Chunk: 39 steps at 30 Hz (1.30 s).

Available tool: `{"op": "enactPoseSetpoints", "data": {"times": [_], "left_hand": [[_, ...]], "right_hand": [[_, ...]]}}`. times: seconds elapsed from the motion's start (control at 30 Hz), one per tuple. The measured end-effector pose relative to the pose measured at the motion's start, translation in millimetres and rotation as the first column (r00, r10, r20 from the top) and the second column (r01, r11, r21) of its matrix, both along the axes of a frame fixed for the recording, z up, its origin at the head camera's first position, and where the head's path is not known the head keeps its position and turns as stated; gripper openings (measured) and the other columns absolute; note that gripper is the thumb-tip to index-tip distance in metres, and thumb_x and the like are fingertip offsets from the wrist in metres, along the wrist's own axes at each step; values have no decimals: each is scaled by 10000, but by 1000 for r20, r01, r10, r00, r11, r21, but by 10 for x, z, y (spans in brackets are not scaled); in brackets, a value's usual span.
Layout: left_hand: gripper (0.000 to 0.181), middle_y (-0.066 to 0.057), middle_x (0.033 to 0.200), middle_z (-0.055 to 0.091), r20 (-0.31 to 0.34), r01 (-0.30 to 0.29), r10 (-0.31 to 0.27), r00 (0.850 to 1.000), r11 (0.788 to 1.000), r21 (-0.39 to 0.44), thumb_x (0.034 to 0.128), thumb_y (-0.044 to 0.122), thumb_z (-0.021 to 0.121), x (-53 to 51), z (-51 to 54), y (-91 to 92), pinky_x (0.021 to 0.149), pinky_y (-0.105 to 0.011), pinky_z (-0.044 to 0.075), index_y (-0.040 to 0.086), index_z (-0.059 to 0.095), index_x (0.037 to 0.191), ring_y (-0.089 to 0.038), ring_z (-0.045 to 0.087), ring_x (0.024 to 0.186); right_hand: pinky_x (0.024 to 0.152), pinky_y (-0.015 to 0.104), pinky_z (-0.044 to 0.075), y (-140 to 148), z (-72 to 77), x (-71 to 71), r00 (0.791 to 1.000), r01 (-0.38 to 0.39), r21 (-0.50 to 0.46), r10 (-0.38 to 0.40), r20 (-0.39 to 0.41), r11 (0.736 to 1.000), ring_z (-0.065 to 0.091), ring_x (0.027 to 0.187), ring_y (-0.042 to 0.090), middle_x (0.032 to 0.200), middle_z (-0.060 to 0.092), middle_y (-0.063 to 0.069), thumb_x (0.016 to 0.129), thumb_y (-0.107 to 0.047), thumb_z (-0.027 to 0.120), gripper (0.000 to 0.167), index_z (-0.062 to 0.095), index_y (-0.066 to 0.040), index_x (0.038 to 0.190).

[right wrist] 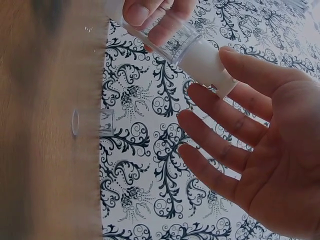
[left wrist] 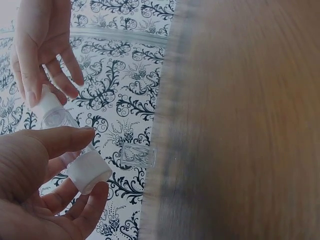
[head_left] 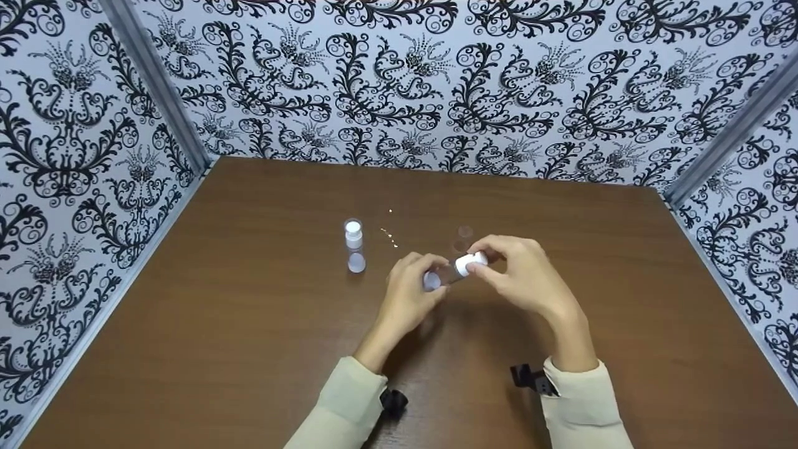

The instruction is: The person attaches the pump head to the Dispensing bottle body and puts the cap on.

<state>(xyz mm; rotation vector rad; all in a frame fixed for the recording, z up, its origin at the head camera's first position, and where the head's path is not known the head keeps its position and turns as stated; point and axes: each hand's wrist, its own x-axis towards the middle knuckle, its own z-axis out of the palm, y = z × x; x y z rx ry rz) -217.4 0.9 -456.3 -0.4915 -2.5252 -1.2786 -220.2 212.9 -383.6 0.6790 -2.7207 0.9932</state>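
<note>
A clear pump bottle is held tilted between both hands, above the table. My left hand grips its clear body near the white lower end, with the thumb on one side and fingers on the other. At the opposite end, my right hand pinches the white pump top between thumb and index finger; its other fingers are spread apart. Just beyond the right hand, a clear cap stands on the table. Fingers partly hide the bottle's body.
Left of the hands, a second clear bottle with a white top stands on the brown table. Small bright specks show to its right. Patterned walls enclose the back and sides.
</note>
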Motion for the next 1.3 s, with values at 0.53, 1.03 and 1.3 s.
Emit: {"op": "enactPoseSetpoints", "data": {"times": [0.53, 1.03, 1.3], "left_hand": [[350, -24, 1021, 698, -15, 8, -8, 1000, 1000, 7, 812, 92, 912, -11, -14, 1, 873, -393, 476, 137, 777, 1132, -222, 627, 954], [356, -15, 1026, 694, 13, 9, -9, 1000, 1000, 10, 815, 83, 911, -12, -8, 3, 871, -399, 477, 149, 780, 1139, -218, 624, 961], [355, -24, 1019, 696, 5, 9, -9, 1000, 1000, 15, 810, 74, 908, -4, -5, 5, 857, -390, 473, 145, 782, 1135, -223, 622, 954]], "right_hand": [[1013, 469, 522, 91, 35, 21, 999, -52, -40, 52, 0, 998, 692, 1030, 153, 1101, 744, -41, 869, -157, 896, 362, 760, -120, 1202], [957, 383, 528, 91, 12, -2, 994, -100, -30, 99, -42, 995, 677, 993, 104, 1060, 745, -91, 847, -80, 896, 344, 780, -172, 1157], [927, 365, 551, 61, 6, -6, 994, -102, -16, 101, -43, 995, 671, 937, 94, 1009, 743, -90, 895, -120, 867, 227, 792, -148, 1107]]}}
